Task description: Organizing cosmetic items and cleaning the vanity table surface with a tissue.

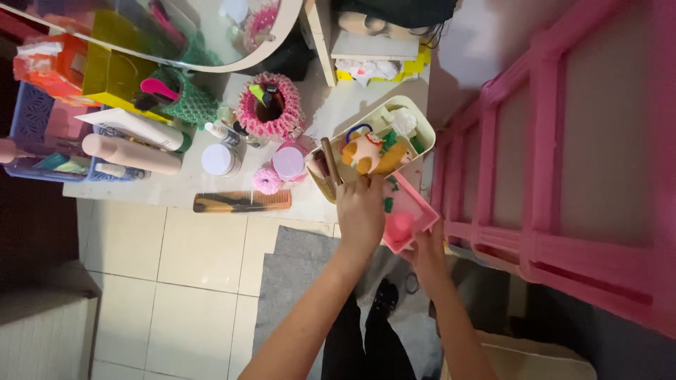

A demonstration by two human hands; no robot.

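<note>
Low in the middle of the frame, the right hand [427,255] grips the near edge of a small pink tray [415,204], fingers clamped on it, while the left hand [360,211] reaches over the rim of a cream organiser box [421,134]; whether its fingers are apart I cannot tell. The box sits at the centre on the white table [190,184], holding an orange toy figure [363,150]. Farther left lie a brown comb [241,201], a pink scrunchie [267,181] and a pink crocheted holder [270,105].

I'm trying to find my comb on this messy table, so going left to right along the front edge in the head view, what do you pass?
Blue basket → beige tube → white-capped jar → brown comb → pink scrunchie → cream organizer tray, with the left hand at its edge → pink tray by the right hand.
</note>
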